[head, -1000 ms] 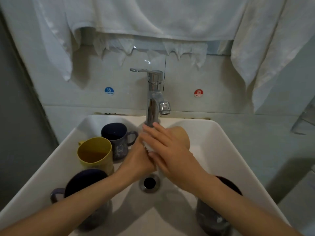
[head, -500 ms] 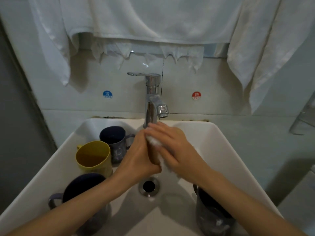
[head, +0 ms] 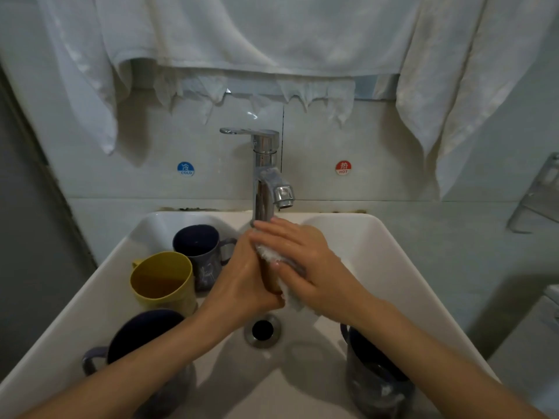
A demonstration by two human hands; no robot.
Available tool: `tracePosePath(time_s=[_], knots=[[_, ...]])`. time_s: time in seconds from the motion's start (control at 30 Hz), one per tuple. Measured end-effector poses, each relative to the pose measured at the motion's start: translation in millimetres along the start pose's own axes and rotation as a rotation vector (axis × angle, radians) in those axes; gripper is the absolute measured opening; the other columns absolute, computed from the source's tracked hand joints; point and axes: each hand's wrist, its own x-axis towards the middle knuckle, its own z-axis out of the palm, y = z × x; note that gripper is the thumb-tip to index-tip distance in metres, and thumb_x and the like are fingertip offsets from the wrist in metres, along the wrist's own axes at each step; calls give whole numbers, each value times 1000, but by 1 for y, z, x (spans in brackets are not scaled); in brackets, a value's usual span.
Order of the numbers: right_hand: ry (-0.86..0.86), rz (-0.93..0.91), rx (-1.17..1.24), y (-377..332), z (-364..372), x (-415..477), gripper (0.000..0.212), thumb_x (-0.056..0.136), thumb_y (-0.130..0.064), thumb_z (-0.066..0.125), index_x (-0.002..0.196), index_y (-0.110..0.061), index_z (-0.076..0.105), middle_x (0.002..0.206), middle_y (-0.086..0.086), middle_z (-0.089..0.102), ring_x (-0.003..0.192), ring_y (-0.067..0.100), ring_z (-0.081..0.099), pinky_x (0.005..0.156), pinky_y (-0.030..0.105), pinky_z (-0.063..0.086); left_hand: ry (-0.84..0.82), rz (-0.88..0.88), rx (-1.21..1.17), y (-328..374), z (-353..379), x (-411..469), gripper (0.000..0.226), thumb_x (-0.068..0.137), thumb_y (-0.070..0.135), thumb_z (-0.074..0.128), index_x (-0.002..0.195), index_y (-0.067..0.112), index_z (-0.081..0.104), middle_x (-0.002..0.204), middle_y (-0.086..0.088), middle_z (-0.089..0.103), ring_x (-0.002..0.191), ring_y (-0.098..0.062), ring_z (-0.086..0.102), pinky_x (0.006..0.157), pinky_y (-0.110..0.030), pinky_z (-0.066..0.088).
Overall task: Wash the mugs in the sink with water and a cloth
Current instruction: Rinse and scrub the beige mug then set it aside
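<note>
Both hands are up over the middle of the sink (head: pixel 402 267), right under the tap (head: pixel 266 176). The left hand (head: pixel 245 285) has its grip clenched around a brown mug (head: pixel 268 276). I can only make out a narrow strip of that mug between the two hands. The right hand (head: pixel 305 261) has its grip on a white cloth (head: pixel 290 297), thumb pinching it and fingers laid across it, holding it against the mug's side. A loose end of the cloth hangs below the palm, just above the drain (head: pixel 262 329).

Four more mugs stand in the basin. On the left, a yellow mug (head: pixel 163 279) sits upright with a dark blue mug (head: pixel 196 243) just behind it, handle pointing towards the hands. Nearer me on the left is a big dark mug (head: pixel 142 337), partly covered by the left forearm. On the right another dark mug (head: pixel 372 367) stands close to the basin wall, tucked under the right forearm.

On the wall behind, a blue cold sticker (head: pixel 185 169) sits left of the tap and a red hot sticker (head: pixel 343 167) right of it. White towels (head: pixel 242 31) hang along the top.
</note>
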Motion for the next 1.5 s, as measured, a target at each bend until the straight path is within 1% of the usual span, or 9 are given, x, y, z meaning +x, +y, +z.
tracePosePath(time_s=[0.23, 0.37, 0.47, 0.57, 0.67, 0.9, 1.07, 1.23, 1.5], knots=[[129, 868, 429, 25, -34, 5, 40, 98, -38, 39, 136, -24, 42, 132, 10, 53, 108, 22, 55, 95, 36, 46, -25, 208, 282, 6, -4, -9, 88, 66, 26, 82, 134, 21, 26, 132, 4, 33, 111, -7, 41, 85, -13, 41], [224, 881, 736, 35, -44, 5, 38, 91, -26, 57, 125, -9, 54, 109, 16, 67, 95, 26, 67, 84, 36, 54, -38, 165, 183, 11, -5, -5, 99, 65, 23, 83, 133, 33, 12, 147, -2, 13, 127, -10, 24, 107, -33, 37], [241, 870, 803, 33, -43, 5, 27, 91, -14, 57, 117, -8, 57, 88, 11, 70, 78, 21, 69, 65, 31, 53, -125, -250, -134, 16, -5, 0, 132, 57, 46, 80, 143, 31, -18, 152, 7, -5, 135, -15, 19, 113, -37, 27], [192, 883, 867, 27, -44, 6, 18, 91, -9, 54, 109, -7, 57, 82, 11, 65, 73, 21, 64, 67, 33, 53, -182, -541, -641, 18, -10, 1, 117, 57, 38, 76, 147, 29, 2, 141, -3, 31, 114, -21, 50, 89, -42, 53], [176, 936, 799, 22, -48, 6, 14, 93, -14, 52, 106, -14, 57, 96, 14, 64, 86, 25, 62, 82, 39, 51, -147, -442, -552, 16, -15, 2, 85, 69, 21, 78, 135, 24, 24, 130, 0, 38, 108, -17, 52, 75, -28, 57], [163, 421, -123, 14, -8, -1, 47, 98, -36, 29, 142, -20, 36, 141, -4, 41, 129, 10, 38, 109, 23, 28, -116, -192, -116, 6, -16, 0, 82, 64, 26, 83, 119, 33, 24, 120, 9, 35, 108, -10, 45, 74, -14, 44], [112, 33, -156, -27, 26, -7, 46, 92, -25, 39, 135, -13, 48, 141, 5, 47, 133, 8, 31, 113, 12, 10, -73, -563, 562, 4, 34, 7, 63, 80, -2, 64, 135, -4, 35, 137, -18, 45, 125, -28, 46, 107, -35, 36], [201, 225, -108, 6, -4, -1, 35, 94, -15, 47, 127, -18, 57, 132, 1, 52, 120, 10, 44, 107, 27, 35, -97, -140, -1, 11, -6, -3, 76, 64, 28, 82, 120, 25, 31, 119, 8, 39, 107, -6, 46, 73, -7, 40], [147, 104, -71, -7, 4, -3, 34, 90, -26, 51, 122, -21, 59, 120, -1, 57, 109, 10, 52, 95, 14, 39, -1, 8, -11, -5, -2, -5, 80, 60, 25, 85, 118, 26, 31, 116, 6, 43, 101, -7, 52, 71, -8, 46]])
